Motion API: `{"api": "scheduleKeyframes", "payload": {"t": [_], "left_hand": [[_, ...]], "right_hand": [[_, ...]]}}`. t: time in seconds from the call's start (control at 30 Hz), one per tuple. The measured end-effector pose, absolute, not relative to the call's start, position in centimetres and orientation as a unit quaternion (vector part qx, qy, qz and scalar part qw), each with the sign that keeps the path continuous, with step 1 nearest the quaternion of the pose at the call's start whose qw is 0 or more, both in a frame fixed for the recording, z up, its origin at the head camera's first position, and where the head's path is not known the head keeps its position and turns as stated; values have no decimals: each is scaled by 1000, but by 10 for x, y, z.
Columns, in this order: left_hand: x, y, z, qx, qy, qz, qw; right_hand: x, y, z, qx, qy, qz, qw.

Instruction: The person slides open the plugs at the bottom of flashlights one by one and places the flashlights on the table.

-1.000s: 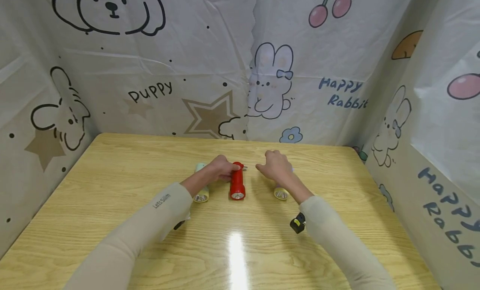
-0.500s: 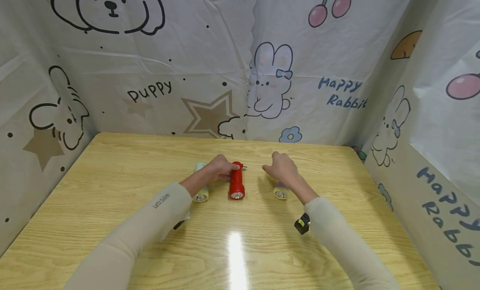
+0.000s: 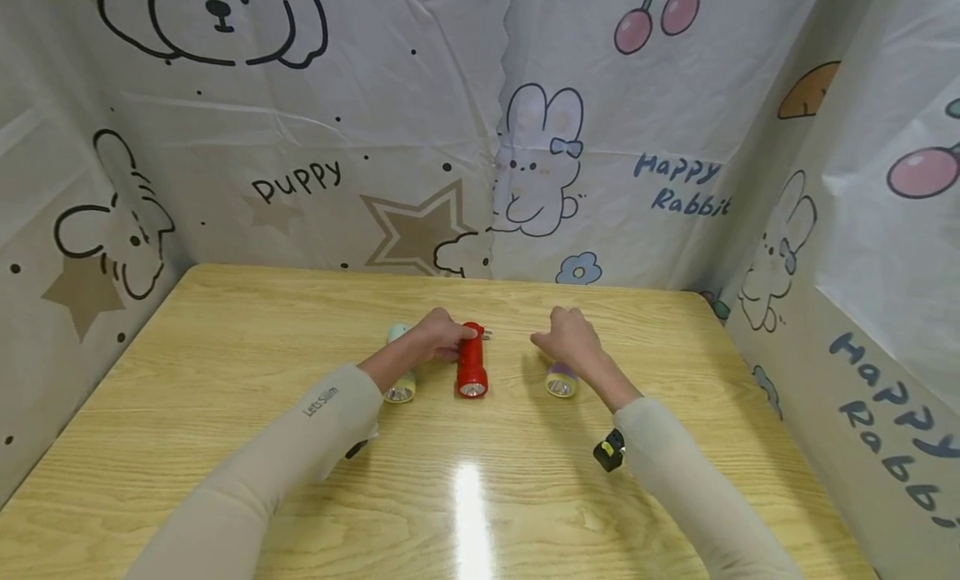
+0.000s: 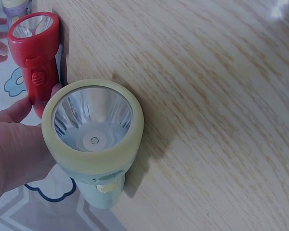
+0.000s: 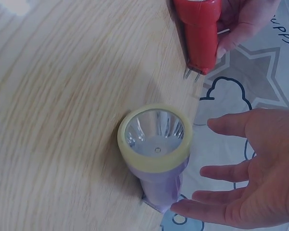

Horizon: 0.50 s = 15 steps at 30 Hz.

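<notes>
A red flashlight (image 3: 472, 367) lies on the table, lamp end toward me. My left hand (image 3: 438, 334) grips it near its tail, the thumb on top. Two metal prongs (image 5: 193, 74) stick out of its tail, seen in the right wrist view. Under my left forearm is a mint-green flashlight with a pale yellow rim (image 4: 94, 159), partly hidden in the head view. My right hand (image 5: 260, 178) is over a purple flashlight with a yellow rim (image 5: 156, 163), its fingers spread. One fingertip is near the purple tail; whether they touch I cannot tell.
The wooden table (image 3: 375, 497) reaches back to a printed curtain (image 3: 337, 130), which also hangs at both sides. A small black and yellow device (image 3: 609, 451) is worn at the right wrist. Light glares off the table's front middle.
My right hand has moved a little to the right, away from the red flashlight, uncovering more of the purple one. The left hand and the red flashlight stay in place.
</notes>
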State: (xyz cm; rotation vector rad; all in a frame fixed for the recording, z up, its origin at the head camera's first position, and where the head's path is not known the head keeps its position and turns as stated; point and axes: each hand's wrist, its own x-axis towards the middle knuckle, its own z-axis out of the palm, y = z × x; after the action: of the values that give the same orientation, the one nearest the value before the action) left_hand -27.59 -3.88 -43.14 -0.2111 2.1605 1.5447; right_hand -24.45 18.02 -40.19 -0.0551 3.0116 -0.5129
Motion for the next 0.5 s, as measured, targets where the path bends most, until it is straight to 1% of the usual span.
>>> {"api": "scheduleKeyframes", "payload": {"t": [0.2, 0.37, 0.5], "left_hand": [[-276, -39, -433, -76, 792, 559, 234], [-277, -39, -433, -74, 793, 557, 235], [-277, -39, -432, -74, 792, 558, 236]], "right_hand": [[-244, 184, -401, 1, 984, -167, 54], [-244, 187, -401, -1, 985, -159, 63], [-244, 189, -402, 3, 984, -157, 79]]}}
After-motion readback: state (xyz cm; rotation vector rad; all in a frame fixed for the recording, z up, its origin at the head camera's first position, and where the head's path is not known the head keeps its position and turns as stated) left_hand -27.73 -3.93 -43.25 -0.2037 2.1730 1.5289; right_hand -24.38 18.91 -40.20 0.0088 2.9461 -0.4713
